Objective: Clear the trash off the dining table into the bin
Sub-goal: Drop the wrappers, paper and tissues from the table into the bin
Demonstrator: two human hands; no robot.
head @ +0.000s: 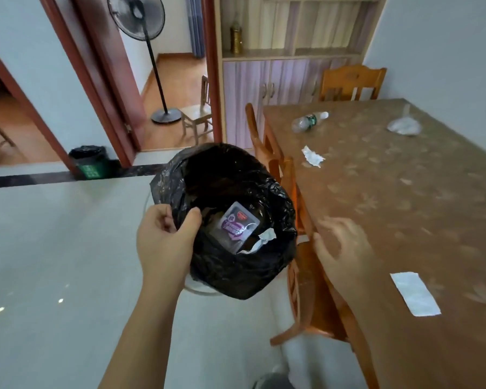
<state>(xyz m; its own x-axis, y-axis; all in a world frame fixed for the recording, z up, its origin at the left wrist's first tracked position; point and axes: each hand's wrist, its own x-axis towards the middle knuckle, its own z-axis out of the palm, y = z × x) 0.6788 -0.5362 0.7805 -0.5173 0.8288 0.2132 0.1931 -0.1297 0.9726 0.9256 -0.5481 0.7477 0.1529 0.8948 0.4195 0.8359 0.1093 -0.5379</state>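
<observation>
My left hand (pixel 166 240) grips the near rim of a bin lined with a black bag (pixel 236 265), held up beside the table's left edge. Inside lie a purple-printed wrapper (pixel 236 226) and a white scrap (pixel 264 238). My right hand (pixel 345 248) is blurred, fingers spread, empty, over the edge of the brown dining table (pixel 404 209). On the table lie a flat white wrapper (pixel 415 293) near me, a crumpled white paper (pixel 312 156), an empty plastic bottle (pixel 309 122) on its side, and a clear plastic bag (pixel 404 126) far right.
Wooden chairs (pixel 286 175) are tucked along the table's left side, and another (pixel 351 82) stands at its far end. A second green bin (pixel 91 162) stands by the doorway. A standing fan (pixel 155 66) and a cabinet (pixel 264 88) are behind. Grey tiled floor lies at left.
</observation>
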